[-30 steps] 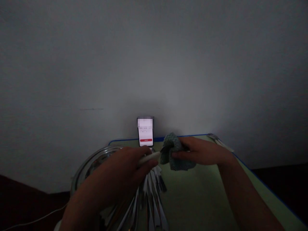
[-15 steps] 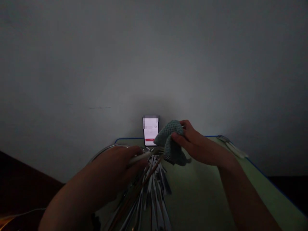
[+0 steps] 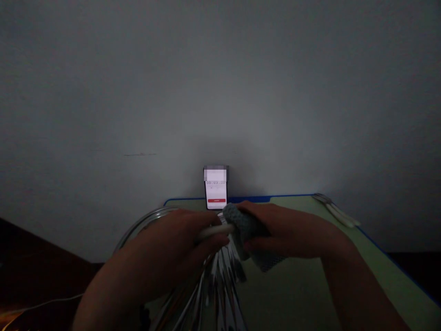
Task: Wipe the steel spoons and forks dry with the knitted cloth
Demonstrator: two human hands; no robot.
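Note:
My left hand is closed around the pale handle of a fork, which points to the right. A grey-green knitted cloth is gripped in my right hand and wrapped over the fork's far end, so the tines are hidden. Both hands are close together above a fanned pile of metal cutlery lying on the table. Part of that pile is covered by my left hand and forearm.
A lit phone leans upright against the grey wall. Forks with pale handles lie at the right edge of the green, blue-edged tabletop. A shiny round rim shows behind my left arm.
My right hand has brought the cloth down and left, over the fork's tines, which were visible before. The left hand has moved slightly right with the fork.

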